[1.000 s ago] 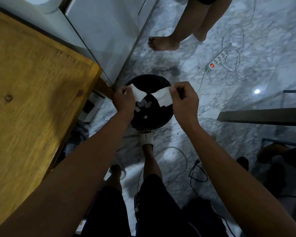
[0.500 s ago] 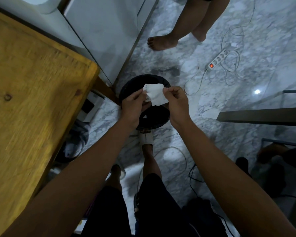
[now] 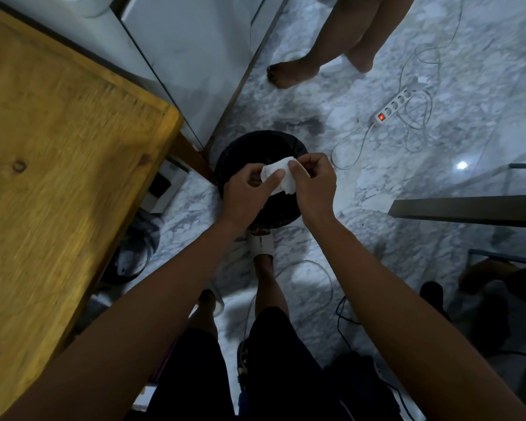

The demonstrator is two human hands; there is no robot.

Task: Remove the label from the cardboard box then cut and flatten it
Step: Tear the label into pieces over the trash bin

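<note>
Both hands, left hand and right hand, pinch the white label between thumb and curled fingers, over a black bin just beyond the fingers.

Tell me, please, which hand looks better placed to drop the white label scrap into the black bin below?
Probably the right hand: it pinches the label scrap at its upper edge, directly above the black bin. The left hand pinches it too, so either could release.

Wooden table, black bin, power strip (switch lit)
</note>
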